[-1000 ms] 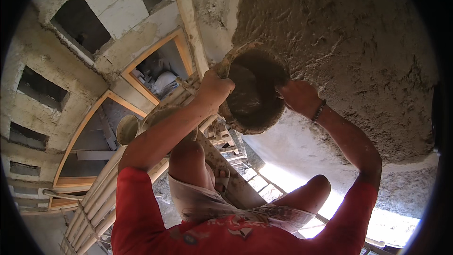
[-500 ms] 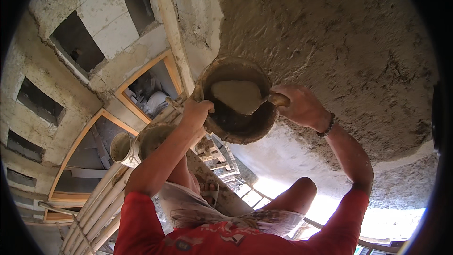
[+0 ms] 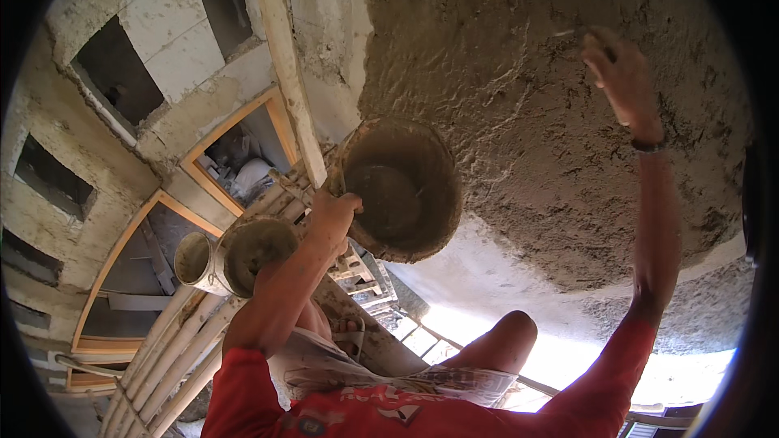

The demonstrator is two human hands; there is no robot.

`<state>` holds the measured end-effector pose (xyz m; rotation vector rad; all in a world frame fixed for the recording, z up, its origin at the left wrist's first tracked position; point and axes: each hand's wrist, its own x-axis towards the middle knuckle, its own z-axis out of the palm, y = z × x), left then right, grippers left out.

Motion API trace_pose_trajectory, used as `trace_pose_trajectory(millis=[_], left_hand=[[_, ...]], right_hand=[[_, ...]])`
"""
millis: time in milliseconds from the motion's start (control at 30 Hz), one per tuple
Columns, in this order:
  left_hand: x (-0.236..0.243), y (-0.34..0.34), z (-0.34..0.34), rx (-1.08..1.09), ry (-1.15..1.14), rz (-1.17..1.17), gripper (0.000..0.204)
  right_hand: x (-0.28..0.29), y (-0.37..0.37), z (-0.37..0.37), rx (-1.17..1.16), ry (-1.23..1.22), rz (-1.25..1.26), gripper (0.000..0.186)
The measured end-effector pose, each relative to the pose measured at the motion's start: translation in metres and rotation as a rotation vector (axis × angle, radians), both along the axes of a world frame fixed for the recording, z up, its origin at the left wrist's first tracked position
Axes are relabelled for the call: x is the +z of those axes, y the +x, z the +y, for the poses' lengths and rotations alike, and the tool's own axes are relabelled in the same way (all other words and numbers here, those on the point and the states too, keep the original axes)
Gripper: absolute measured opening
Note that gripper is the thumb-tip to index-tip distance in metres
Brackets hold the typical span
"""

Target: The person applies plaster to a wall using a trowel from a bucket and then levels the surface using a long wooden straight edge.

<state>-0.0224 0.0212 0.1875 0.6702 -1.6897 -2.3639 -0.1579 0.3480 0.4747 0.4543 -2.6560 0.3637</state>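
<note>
My left hand (image 3: 331,215) is closed on the rim of a mortar-stained bucket (image 3: 438,223), held tilted so its inside shows. A thin layer of grey-brown wet mortar (image 3: 389,191) lies at the bucket's bottom. Out to the upper right, my right hand (image 3: 621,77) is closed round the handle of a trowel (image 3: 565,33), at the rough, freshly mortared wall (image 3: 519,122). The trowel's blade shows only as a thin edge, so I cannot tell how much mortar is on it or whether it touches the wall.
Two more dirty buckets, a larger one (image 3: 253,255) and a small one (image 3: 195,258), stand at my left beside bundled poles (image 3: 166,365). A plank (image 3: 381,341) lies by my foot. An upright batten (image 3: 284,57) edges the mortared area. Wood-framed openings (image 3: 243,154) are at left.
My right hand has lifted the mortar-loaded trowel out of the bucket and swung it up and right to the wall. My left hand still holds the bucket, now slightly lower.
</note>
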Motion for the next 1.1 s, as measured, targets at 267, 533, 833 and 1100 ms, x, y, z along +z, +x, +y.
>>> trace_pose_trajectory(millis=[267,533,833,1100], left_hand=[[-0.014,0.002,0.008,-0.034,-0.099,0.067,0.033],[0.012,0.012,0.025,-0.082,-0.272,0.052,0.041],[0.0,0.014,0.024,0.011,-0.46,0.171,0.04],[0.008,0.003,0.004,0.063,-0.094,0.153,0.038]], right_hand=[[-0.053,0.057,-0.023,0.113,0.175,-0.399,0.034],[-0.212,0.072,-0.055,0.329,0.826,0.025,0.014],[-0.277,0.073,-0.076,0.478,0.346,-0.533,0.027],[-0.264,0.067,-0.095,0.531,-0.059,-0.427,0.039]])
